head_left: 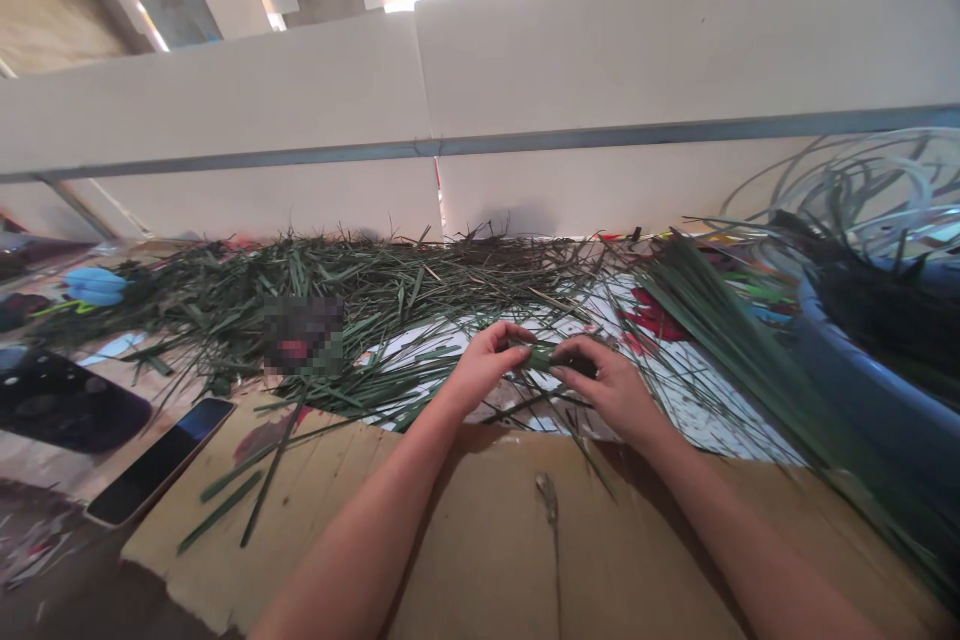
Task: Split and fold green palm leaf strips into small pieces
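My left hand point(495, 360) and my right hand point(596, 375) meet over the near edge of the worktop. Between their fingertips runs a short green leaf strip point(539, 358), pinched at its left end by the left hand and at its right end by the right. Loose green strips lie under and around both hands on white paper point(420, 332). To the right, a sheaf of long green blades point(720, 330) slants toward me. Brown cardboard point(510, 530) lies beneath my forearms.
A large heap of cut green strips point(315, 265) spreads along the white panel point(300, 195). At right stands a blue tub point(847, 350) with dark strands inside. On the left are a phone point(161, 460), a dark rounded object point(67, 400) and a light-blue item point(94, 286).
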The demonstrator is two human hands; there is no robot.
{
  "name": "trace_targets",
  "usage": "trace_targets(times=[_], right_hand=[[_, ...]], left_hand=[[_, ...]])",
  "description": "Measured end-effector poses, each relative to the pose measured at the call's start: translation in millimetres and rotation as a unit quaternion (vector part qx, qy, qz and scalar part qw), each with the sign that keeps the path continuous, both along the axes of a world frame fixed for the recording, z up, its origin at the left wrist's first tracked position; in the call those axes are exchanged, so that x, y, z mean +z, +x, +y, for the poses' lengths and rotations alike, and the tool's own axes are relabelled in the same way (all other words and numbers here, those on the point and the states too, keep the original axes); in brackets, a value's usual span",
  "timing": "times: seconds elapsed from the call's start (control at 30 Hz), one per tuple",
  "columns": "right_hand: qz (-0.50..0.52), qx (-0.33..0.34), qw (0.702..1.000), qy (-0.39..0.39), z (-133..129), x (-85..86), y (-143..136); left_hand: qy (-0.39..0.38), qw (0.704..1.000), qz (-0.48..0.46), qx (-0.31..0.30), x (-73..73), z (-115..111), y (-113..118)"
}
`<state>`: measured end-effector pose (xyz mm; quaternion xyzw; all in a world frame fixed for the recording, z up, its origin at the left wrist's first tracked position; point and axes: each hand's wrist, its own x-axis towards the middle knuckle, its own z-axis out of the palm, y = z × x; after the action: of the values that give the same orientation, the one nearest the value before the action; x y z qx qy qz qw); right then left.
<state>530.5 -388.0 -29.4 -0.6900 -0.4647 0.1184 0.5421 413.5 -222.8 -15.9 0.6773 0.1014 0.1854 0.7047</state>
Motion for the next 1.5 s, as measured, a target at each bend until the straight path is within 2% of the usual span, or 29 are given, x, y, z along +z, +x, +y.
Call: trace_targets(times=[0.1,0.23,0.37,0.43,0.5,0.57,0.7,0.8,0.93,1.03,1.13,1.23,1.33,1.4,1.5], right_hand=[[0.095,0.009,0.995,0.016,2.2,-1.0,-0.3],[0.175,-0.003,0.984,0.038,3.8,-3.9,3.3],[0.209,-0.023,0.976,0.052,4.2,-9.2,6.4],[0.225,-0.028,0.973,0.052,4.8,-10.8,6.5],[0.239,-0.034,0.969,0.052,5.4,-10.9,6.3],[0.247,-0.04,0.967,0.054,6.0,-9.9,6.2],[0.249,-0.045,0.966,0.057,6.8,-7.9,4.6],[0.266,-0.046,0.961,0.061,8.6,-8.6,-1.4],[0.281,-0.003,0.959,0.031,11.4,-11.1,-8.0],[0.207,0.005,0.978,0.006,8.4,-11.0,1.0],[0.042,-0.106,0.993,-0.021,-0.4,-11.3,20.8],[-0.136,-0.205,0.964,-0.104,-8.3,-16.2,36.5],[-0.283,-0.222,0.913,-0.19,-10.3,-24.9,41.0],[-0.345,-0.231,0.881,-0.228,-9.6,-29.8,40.6],[-0.377,-0.24,0.858,-0.253,-9.1,-31.0,39.7]], left_hand=[[-0.022,0.999,-0.014,0.034,-1.8,4.6,0.2],[-0.028,0.99,-0.008,0.136,-8.3,20.0,1.9],[0.099,0.962,0.026,0.255,-18.8,38.6,2.9],[0.165,0.944,0.057,0.282,-22.3,43.6,3.0],[0.186,0.94,0.068,0.276,-22.6,42.5,3.0],[0.164,0.956,0.053,0.239,-19.8,34.5,3.0],[0.04,0.994,0.012,0.104,-12.8,5.2,3.9],[-0.06,0.998,0.0,0.024,-11.9,-14.1,5.7],[-0.106,0.994,-0.005,0.034,-11.7,-19.6,6.9],[-0.127,0.99,-0.008,0.06,-7.3,-12.6,5.5],[-0.158,0.985,-0.011,0.072,-1.7,-5.7,3.5],[-0.184,0.979,0.0,0.083,0.9,-3.9,2.4],[-0.198,0.977,0.013,0.078,0.6,-5.5,2.1],[-0.183,0.981,0.015,0.066,-0.3,-6.7,2.1],[-0.141,0.989,0.021,0.048,-1.3,-7.3,2.3]])
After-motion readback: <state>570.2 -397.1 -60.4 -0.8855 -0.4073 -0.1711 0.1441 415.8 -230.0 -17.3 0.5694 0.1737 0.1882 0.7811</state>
